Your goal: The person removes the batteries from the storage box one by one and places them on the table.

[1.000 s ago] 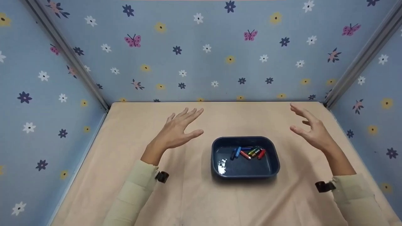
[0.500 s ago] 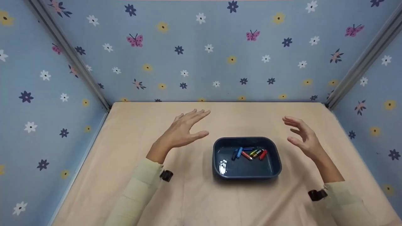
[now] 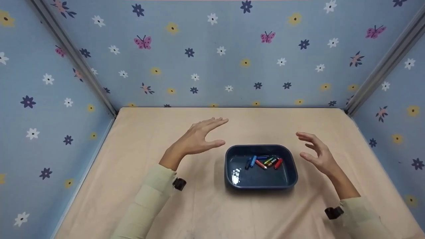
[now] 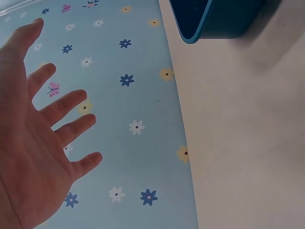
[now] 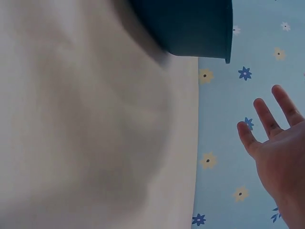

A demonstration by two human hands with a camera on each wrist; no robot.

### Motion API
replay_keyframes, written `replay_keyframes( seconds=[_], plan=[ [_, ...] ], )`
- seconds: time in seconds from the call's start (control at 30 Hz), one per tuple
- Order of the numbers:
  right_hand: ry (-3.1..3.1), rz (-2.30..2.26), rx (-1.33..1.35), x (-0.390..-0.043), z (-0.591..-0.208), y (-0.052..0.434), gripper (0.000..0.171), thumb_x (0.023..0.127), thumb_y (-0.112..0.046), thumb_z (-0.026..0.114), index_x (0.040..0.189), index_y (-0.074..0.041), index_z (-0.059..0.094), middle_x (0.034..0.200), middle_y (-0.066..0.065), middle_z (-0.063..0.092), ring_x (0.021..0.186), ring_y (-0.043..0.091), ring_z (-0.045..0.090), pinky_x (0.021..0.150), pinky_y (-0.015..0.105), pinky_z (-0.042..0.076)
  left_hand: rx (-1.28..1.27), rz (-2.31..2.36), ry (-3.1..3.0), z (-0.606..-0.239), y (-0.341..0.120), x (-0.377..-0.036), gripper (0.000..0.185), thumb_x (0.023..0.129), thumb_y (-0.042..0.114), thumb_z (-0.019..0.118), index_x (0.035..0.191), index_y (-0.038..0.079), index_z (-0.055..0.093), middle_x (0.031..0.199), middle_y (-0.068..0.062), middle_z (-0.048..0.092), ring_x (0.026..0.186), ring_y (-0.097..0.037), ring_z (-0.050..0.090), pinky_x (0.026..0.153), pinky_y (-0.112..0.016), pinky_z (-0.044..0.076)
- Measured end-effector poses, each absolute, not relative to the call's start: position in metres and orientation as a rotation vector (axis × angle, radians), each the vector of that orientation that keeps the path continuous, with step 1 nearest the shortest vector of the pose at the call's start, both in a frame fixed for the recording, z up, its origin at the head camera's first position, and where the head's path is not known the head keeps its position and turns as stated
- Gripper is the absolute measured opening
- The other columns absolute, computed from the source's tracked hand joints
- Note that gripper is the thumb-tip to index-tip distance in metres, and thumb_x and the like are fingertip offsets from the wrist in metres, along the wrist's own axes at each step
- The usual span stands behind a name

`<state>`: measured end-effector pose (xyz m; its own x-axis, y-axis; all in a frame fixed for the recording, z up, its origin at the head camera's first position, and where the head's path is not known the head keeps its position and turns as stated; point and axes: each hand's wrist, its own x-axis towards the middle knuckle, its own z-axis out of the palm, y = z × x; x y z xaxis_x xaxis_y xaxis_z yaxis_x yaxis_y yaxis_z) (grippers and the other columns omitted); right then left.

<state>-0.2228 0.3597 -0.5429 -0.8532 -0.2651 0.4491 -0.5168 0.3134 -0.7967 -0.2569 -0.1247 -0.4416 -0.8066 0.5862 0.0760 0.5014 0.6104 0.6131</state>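
A dark blue rectangular bin [image 3: 259, 182] with rounded corners sits on the cloth-covered table. Inside it lie several small cylinders that look like batteries: a light blue one [image 3: 253, 161], red ones [image 3: 278, 163] and a green-and-gold one [image 3: 269, 162] among them. My left hand [image 3: 197, 137] hovers up and left of the bin, fingers straight and thumb spread, holding nothing. On the other side, my right hand [image 3: 318, 154] hangs in the air right of the bin, its fingers relaxed and apart from it. Both wrist views show bare palms, with the bin's outer wall [image 4: 233, 19] nearby.
A pale peach cloth [image 3: 159, 205] with creases covers the table. Blue flowered panels [image 3: 206, 56] rise at the back and both sides, joined by grey metal posts [image 3: 71, 49]. Small black cameras [image 3: 179, 183] are strapped at both sleeves.
Both hands have come in toward the bin: the left moved right and slightly down, the right moved left and down. The bin and its contents stay put.
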Motion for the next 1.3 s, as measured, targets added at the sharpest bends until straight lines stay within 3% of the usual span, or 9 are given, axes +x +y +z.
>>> replay_keyframes(
  seconds=[0.13, 0.33, 0.53, 0.67, 0.87, 0.93, 1.07, 1.13, 1.3],
  plan=[
    [-2.378, 1.548, 0.673, -0.22, -0.546, 0.362, 0.069, 0.091, 0.01, 0.07, 0.159, 0.003, 0.058, 0.159, -0.014, 0.065, 0.146, 0.004, 0.061, 0.115, 0.015, 0.045, 0.931, 1.009, 2.66, -0.44, -0.12, -0.26, 0.076, 0.107, 0.05, 0.072, 0.175, 0.035, 0.042, 0.184, 0.001, 0.041, 0.175, -0.034, 0.032, 0.137, -0.077, 0.021],
    [-2.433, 1.502, 0.629, -0.214, -0.553, 0.365, 0.069, 0.091, 0.012, 0.073, 0.158, 0.0, 0.06, 0.157, -0.016, 0.065, 0.145, -0.001, 0.058, 0.114, 0.012, 0.042, 0.975, 0.994, 2.602, -0.441, -0.111, -0.265, 0.077, 0.107, 0.05, 0.073, 0.175, 0.031, 0.043, 0.182, -0.002, 0.045, 0.172, -0.031, 0.039, 0.14, -0.063, 0.031],
    [-2.5, 1.454, 0.622, -0.209, -0.561, 0.369, 0.072, 0.092, 0.011, 0.075, 0.16, -0.005, 0.06, 0.16, -0.016, 0.062, 0.147, -0.004, 0.055, 0.114, 0.02, 0.042, 0.957, 1.083, 2.441, -0.446, -0.107, -0.269, 0.075, 0.107, 0.047, 0.074, 0.174, 0.032, 0.044, 0.18, -0.003, 0.048, 0.17, -0.032, 0.042, 0.138, -0.064, 0.034],
    [-2.553, 1.371, 0.637, -0.206, -0.563, 0.369, 0.073, 0.093, 0.008, 0.079, 0.161, -0.009, 0.061, 0.162, -0.004, 0.063, 0.146, -0.008, 0.052, 0.113, 0.023, 0.041, 0.935, 1.122, 2.377, -0.449, -0.105, -0.271, 0.073, 0.108, 0.045, 0.074, 0.174, 0.031, 0.046, 0.177, -0.006, 0.052, 0.167, -0.034, 0.046, 0.136, -0.066, 0.036],
    [-2.612, 1.312, 0.654, -0.201, -0.57, 0.371, 0.073, 0.095, 0.002, 0.081, 0.162, -0.014, 0.06, 0.162, 0.014, 0.064, 0.146, -0.012, 0.049, 0.115, 0.039, 0.041, 0.93, 1.08, 2.329, -0.451, -0.097, -0.272, 0.072, 0.108, 0.043, 0.074, 0.173, 0.028, 0.047, 0.175, -0.006, 0.055, 0.165, -0.034, 0.049, 0.136, -0.064, 0.037],
    [-2.631, 1.315, 0.662, -0.2, -0.573, 0.371, 0.073, 0.096, -0.001, 0.082, 0.163, -0.015, 0.059, 0.163, 0.014, 0.063, 0.148, -0.014, 0.047, 0.118, 0.034, 0.04, 0.926, 1.065, 2.302, -0.451, -0.095, -0.271, 0.072, 0.108, 0.042, 0.075, 0.173, 0.028, 0.047, 0.175, -0.006, 0.055, 0.165, -0.034, 0.05, 0.136, -0.063, 0.038],
    [-2.661, 1.321, 0.727, -0.198, -0.576, 0.371, 0.074, 0.097, -0.003, 0.083, 0.165, -0.014, 0.057, 0.165, 0.018, 0.06, 0.153, -0.017, 0.042, 0.122, 0.01, 0.031, 0.908, 1.032, 2.259, -0.452, -0.091, -0.271, 0.072, 0.107, 0.04, 0.075, 0.173, 0.028, 0.048, 0.175, -0.006, 0.055, 0.164, -0.034, 0.051, 0.135, -0.061, 0.04],
    [-2.695, 1.293, 0.738, -0.198, -0.576, 0.37, 0.075, 0.098, -0.006, 0.084, 0.166, -0.016, 0.056, 0.166, 0.018, 0.06, 0.154, -0.02, 0.038, 0.123, 0.008, 0.028, 0.901, 1.021, 2.243, -0.453, -0.09, -0.271, 0.072, 0.107, 0.04, 0.076, 0.172, 0.029, 0.048, 0.174, -0.006, 0.056, 0.164, -0.034, 0.052, 0.134, -0.06, 0.041],
    [-2.806, 1.161, 0.68, -0.196, -0.573, 0.371, 0.074, 0.098, -0.018, 0.086, 0.166, -0.025, 0.057, 0.168, 0.011, 0.061, 0.152, -0.02, 0.035, 0.129, 0.055, 0.036, 0.883, 1.019, 2.215, -0.453, -0.088, -0.27, 0.07, 0.106, 0.037, 0.077, 0.171, 0.027, 0.051, 0.172, -0.011, 0.058, 0.164, -0.036, 0.051, 0.134, -0.06, 0.042]
  ],
)
